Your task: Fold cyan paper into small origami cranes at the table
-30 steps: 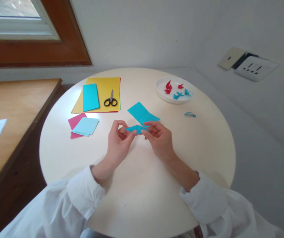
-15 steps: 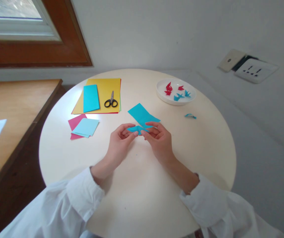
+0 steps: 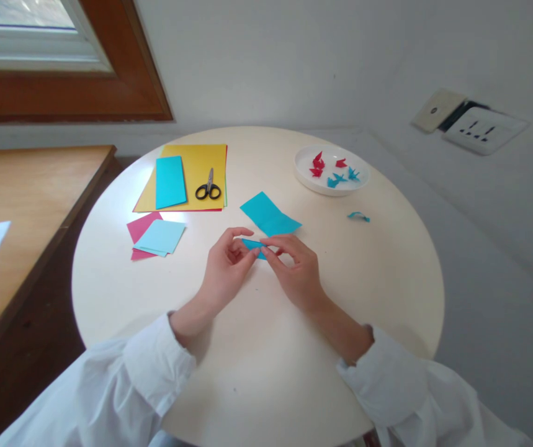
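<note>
Left hand and right hand pinch a blue folded paper, near and below the scissors. It looks partly folded. Finished little shapes lie in the plate, right of the scissors.

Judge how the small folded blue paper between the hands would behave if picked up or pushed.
The folded blue paper is probably light: fingertips of the left hand and right hand alone pinch it. Its folded layers likely make it stiffer than a flat sheet, yet easily crushed. On the smooth table it would probably slide, not roll.
</note>
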`<action>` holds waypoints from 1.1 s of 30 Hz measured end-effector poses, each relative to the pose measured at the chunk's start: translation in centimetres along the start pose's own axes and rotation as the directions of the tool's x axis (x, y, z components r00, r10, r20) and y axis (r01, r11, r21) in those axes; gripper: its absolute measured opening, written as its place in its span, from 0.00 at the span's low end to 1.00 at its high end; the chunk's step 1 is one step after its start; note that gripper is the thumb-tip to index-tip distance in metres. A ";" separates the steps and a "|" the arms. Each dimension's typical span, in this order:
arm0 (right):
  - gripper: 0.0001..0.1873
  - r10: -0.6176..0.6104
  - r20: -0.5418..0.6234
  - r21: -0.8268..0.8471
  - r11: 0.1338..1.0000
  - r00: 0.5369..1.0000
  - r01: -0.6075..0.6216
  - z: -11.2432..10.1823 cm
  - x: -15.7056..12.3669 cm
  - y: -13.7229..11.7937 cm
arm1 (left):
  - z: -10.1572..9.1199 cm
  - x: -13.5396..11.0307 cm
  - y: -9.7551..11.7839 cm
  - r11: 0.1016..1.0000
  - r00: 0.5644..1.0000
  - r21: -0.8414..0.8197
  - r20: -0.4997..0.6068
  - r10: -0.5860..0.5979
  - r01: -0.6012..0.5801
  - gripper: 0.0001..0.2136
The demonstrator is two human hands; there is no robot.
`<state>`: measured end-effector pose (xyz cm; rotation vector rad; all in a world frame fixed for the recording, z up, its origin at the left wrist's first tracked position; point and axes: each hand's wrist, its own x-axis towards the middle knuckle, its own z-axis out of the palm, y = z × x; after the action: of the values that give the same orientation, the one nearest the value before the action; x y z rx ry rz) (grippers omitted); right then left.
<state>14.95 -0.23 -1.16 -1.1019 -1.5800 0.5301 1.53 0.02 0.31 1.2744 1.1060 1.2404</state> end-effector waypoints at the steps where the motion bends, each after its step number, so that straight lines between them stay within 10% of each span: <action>1: 0.06 -0.033 -0.010 -0.029 0.999 0.999 0.033 0.0 0.0 0.0 | 0.0 0.0 0.1 1.000 1.000 -0.016 0.003 -0.018 0.018 0.12; 13: 0.03 -0.074 -0.064 -0.085 0.994 0.995 0.068 -0.1 0.0 -0.1 | 0.5 -0.1 0.4 0.952 0.984 -0.251 0.008 -0.179 0.175 0.14; 33: 0.04 -0.260 -0.017 -0.212 0.945 0.965 0.251 -0.2 0.0 -0.1 | 0.4 -0.2 0.0 0.996 0.995 -0.050 -0.060 -0.082 0.079 0.05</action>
<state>15.07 -0.28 -0.98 -1.0335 -1.7361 0.1671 1.88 -0.20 0.33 1.1515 1.1544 1.2458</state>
